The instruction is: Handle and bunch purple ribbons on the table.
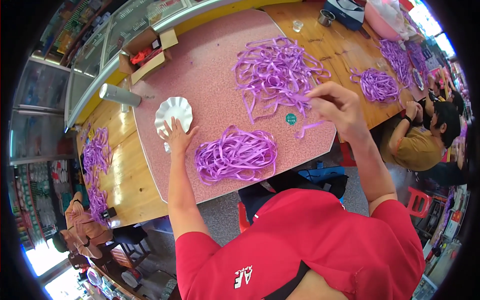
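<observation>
A white dish with a wavy rim lies on the pink speckled board. My left hand rests spread at its near edge, fingertips over the rim. Small white bits show beside the wrist. To the right of that hand lies an oblong bundle of purple ribbon. Raised over the board's right side, my right hand has thumb and forefinger pinched on a purple ribbon strand. A short ribbon end hangs below this hand. Farther back spreads a loose, tangled heap of purple ribbon.
Behind the dish stand a grey cylinder and an open cardboard box with red things inside. More ribbon heaps lie on the wooden table at right, near a metal cup and a small glass. Other people sit at both sides.
</observation>
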Tool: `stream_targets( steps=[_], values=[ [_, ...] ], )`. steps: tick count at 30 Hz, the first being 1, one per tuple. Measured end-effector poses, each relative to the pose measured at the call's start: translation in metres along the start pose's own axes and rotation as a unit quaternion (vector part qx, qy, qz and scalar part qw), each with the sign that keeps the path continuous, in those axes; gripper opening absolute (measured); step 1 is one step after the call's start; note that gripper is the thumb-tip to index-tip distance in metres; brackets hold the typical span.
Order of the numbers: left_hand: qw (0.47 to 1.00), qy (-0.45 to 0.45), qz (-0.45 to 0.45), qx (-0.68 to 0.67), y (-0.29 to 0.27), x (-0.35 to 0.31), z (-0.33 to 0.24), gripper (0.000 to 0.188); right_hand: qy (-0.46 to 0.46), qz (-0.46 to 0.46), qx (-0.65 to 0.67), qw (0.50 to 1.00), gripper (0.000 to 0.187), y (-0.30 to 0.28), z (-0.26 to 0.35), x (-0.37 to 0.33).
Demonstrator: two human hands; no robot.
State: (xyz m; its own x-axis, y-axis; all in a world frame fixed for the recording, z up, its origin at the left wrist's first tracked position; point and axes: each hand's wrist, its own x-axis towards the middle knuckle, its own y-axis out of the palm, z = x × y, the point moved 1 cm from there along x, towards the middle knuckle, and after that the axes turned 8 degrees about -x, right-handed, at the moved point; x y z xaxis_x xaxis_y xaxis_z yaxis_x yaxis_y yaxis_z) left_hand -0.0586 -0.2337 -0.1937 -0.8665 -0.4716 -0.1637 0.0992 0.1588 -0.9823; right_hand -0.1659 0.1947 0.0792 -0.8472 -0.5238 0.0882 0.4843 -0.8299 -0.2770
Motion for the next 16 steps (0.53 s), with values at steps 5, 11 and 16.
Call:
stream_targets(
  steps=[5, 11, 16],
  values=[
    [0.947, 0.189, -0.247, -0.076, -0.056, -0.039, -0.075, 0.049, 0.033, 0.036, -0.050, 0.998, 0.013, 0.020, -0.034, 0.018],
    [0.802, 0.233, -0.004, -0.550, -0.135, -0.090, -0.182, 0.037, -0.101, 0.075, -0.176, 0.976, 0.013, 0.046, -0.037, 0.032],
    [0.779, 0.148, 0.167, -0.586, -0.151, -0.094, -0.214, 0.049, -0.262, 0.062, -0.255, 0.929, 0.012, 0.048, -0.039, 0.028]
  ],
)
